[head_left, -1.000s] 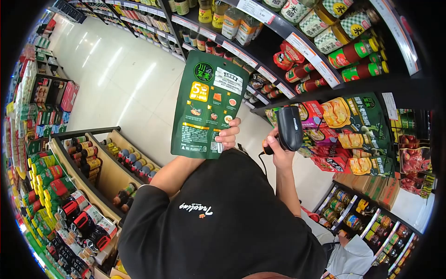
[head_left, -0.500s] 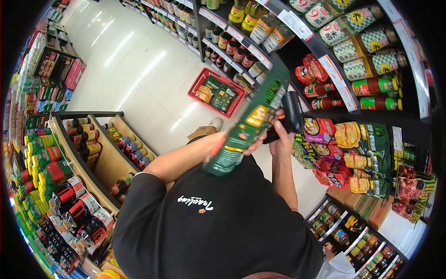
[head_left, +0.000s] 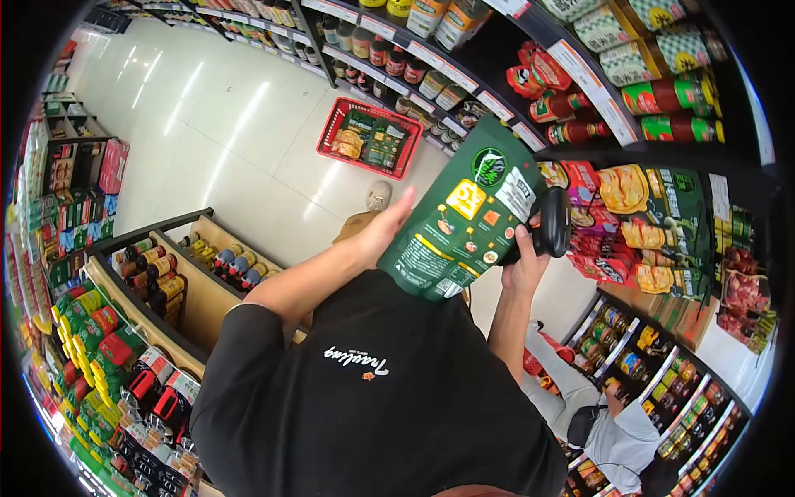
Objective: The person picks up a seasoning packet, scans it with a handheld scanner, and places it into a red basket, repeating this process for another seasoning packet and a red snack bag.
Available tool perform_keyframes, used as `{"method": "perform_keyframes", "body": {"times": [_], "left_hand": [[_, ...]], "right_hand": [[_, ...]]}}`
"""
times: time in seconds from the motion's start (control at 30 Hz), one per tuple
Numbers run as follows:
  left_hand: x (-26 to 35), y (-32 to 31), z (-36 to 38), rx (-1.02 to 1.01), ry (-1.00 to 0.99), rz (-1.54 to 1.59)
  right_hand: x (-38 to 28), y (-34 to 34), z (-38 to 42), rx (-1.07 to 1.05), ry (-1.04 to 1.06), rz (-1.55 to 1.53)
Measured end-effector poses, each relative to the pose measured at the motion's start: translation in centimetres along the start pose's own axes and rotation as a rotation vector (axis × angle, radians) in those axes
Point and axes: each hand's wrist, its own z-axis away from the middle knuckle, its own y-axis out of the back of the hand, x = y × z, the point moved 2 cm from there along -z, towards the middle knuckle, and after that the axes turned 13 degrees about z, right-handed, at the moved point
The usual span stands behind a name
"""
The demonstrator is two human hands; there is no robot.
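My left hand (head_left: 383,225) holds a green printed pouch (head_left: 468,211) from behind, tilted, its printed side facing me. My right hand (head_left: 524,263) grips a black handheld scanner (head_left: 553,222) just right of the pouch, partly hidden by the pouch's edge. Both hands are raised in front of my black shirt, close to the shelf of packets on the right.
A red basket (head_left: 341,116) with goods sits on the white floor ahead. Shelves of sauce bottles and jars (head_left: 662,116) line the right. A wooden rack of bottles (head_left: 190,273) stands at the left. Another person (head_left: 617,431) crouches at the lower right shelf.
The pouch has turned from edge-on to showing its printed face, and moved slightly up and right. The scanner has stayed beside it. The view has shifted a little.
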Motion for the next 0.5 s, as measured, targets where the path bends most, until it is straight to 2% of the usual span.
{"method": "perform_keyframes", "body": {"times": [0.03, 0.13, 0.2, 0.33, 0.37, 0.47, 0.5], "left_hand": [[-0.1, 0.5, 0.5, -0.058, -0.025, -0.030], [-1.9, 1.4, 1.7, 0.015, 0.000, -0.535], [-4.4, 2.1, 1.4, 0.176, -0.027, -0.776], [-8.3, 3.7, 1.6, 0.287, -0.167, -0.756], [-9.2, 4.1, 1.5, 0.311, -0.198, -0.744], [-9.7, 5.4, 1.4, 0.399, -0.341, -0.699], [-9.2, 6.8, 1.3, 0.499, -0.468, -0.726]], "right_hand": [[0.0, 0.5, 0.3, 0.012, 0.007, 0.049], [1.2, 2.7, 0.8, 0.060, 0.000, 0.152], [1.8, 3.7, 1.3, 0.067, -0.052, 0.165], [2.7, 6.0, 1.9, -0.027, -0.131, 0.206], [2.4, 6.2, 2.2, -0.033, -0.064, 0.236], [4.5, 9.1, 2.1, -0.144, -0.249, 0.257], [5.8, 9.8, 2.0, -0.110, -0.225, 0.273]]}}
